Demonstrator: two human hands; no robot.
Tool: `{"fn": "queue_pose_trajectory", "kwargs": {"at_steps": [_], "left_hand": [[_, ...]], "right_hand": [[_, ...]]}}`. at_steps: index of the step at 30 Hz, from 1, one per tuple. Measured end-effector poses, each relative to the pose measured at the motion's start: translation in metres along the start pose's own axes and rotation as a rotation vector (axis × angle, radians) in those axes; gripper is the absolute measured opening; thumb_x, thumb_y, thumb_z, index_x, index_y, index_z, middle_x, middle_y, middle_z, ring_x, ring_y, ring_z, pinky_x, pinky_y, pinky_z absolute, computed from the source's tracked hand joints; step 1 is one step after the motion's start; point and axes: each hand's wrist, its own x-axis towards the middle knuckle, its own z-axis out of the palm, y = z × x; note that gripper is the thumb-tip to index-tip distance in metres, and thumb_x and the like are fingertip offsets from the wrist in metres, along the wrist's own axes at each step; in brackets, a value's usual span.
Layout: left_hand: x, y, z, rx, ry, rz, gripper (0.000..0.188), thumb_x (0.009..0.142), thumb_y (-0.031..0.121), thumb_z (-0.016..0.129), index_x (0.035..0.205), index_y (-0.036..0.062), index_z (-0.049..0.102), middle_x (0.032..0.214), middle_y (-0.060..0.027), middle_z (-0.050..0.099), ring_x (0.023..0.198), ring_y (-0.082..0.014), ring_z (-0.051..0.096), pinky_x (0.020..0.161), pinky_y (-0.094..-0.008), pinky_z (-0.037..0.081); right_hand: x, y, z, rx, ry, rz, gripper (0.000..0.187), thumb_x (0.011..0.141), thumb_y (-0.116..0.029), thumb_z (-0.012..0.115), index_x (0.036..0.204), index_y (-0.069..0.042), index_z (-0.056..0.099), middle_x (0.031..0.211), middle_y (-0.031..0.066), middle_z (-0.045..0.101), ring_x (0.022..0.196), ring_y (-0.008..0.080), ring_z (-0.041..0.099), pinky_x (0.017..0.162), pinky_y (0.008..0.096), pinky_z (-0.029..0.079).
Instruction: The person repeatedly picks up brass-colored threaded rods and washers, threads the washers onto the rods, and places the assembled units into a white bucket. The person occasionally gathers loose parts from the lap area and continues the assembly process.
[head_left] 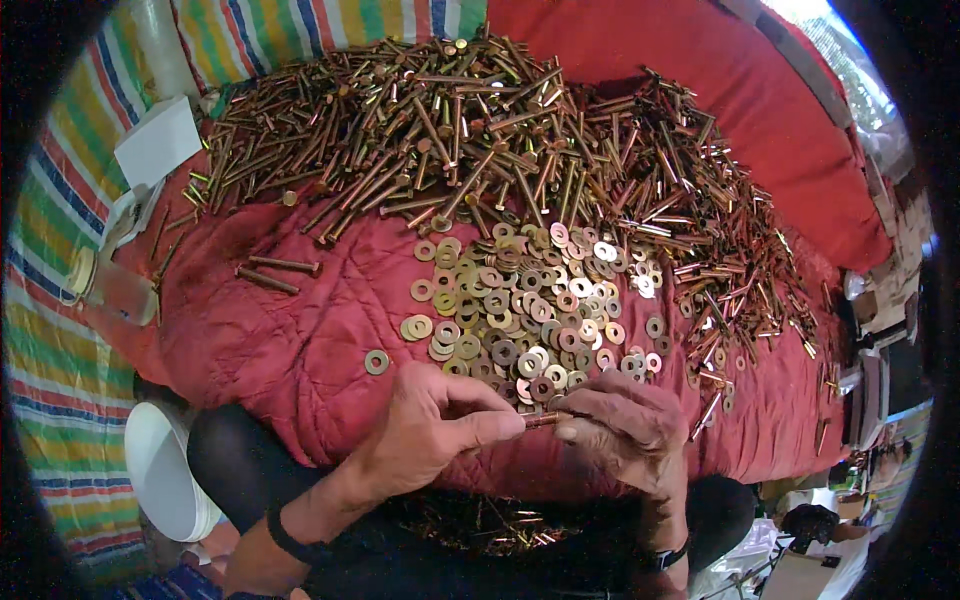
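Between my two hands a copper-coloured bolt [541, 420] lies roughly level, just in front of a pile of washers [540, 300]. My left hand [432, 428] pinches one end of it between thumb and fingertips. At the other end, the fingers of my right hand [630, 428] are closed round the bolt; they may cover a washer, which I cannot make out. One single washer [376, 362] lies apart from the pile, beyond my left hand. Behind the washers rises a large heap of long bolts [440, 140], spreading down to the right.
Red quilted cloth [240, 350] covers the work surface. Two loose bolts [278, 272] lie on it at left. A clear plastic jar [115, 288] lies at the left edge, with a white bucket [165, 470] below. More bolts [500, 525] sit low between my legs.
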Motion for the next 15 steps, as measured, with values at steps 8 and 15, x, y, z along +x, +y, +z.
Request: {"fn": "queue_pose_trajectory", "kwargs": {"at_steps": [8, 15], "left_hand": [[-0.0018, 0.0066, 0.0065, 0.097, 0.105, 0.167, 0.017, 0.088, 0.015, 0.078, 0.093, -0.0013, 0.080, 0.085, -0.0077, 0.078, 0.078, -0.0110, 0.070, 0.073, -0.0265, 0.054], [-0.0006, 0.0053, 0.0043, 0.067, 0.091, 0.159, 0.016, 0.091, 0.012, 0.076, 0.096, -0.0027, 0.079, 0.084, -0.0075, 0.078, 0.079, -0.0102, 0.070, 0.073, -0.0271, 0.054]], "right_hand": [[-0.0016, -0.0025, 0.0070, 0.294, -0.108, 0.326, 0.021, 0.101, -0.017, 0.067, 0.092, 0.002, 0.065, 0.072, 0.0106, 0.058, 0.061, 0.0245, 0.055, 0.058, 0.0368, 0.044], [0.0014, -0.0082, 0.0022, 0.284, 0.011, 0.435, 0.031, 0.097, -0.028, 0.071, 0.097, 0.003, 0.069, 0.074, 0.0084, 0.064, 0.066, 0.0166, 0.059, 0.062, 0.0328, 0.047]]}}
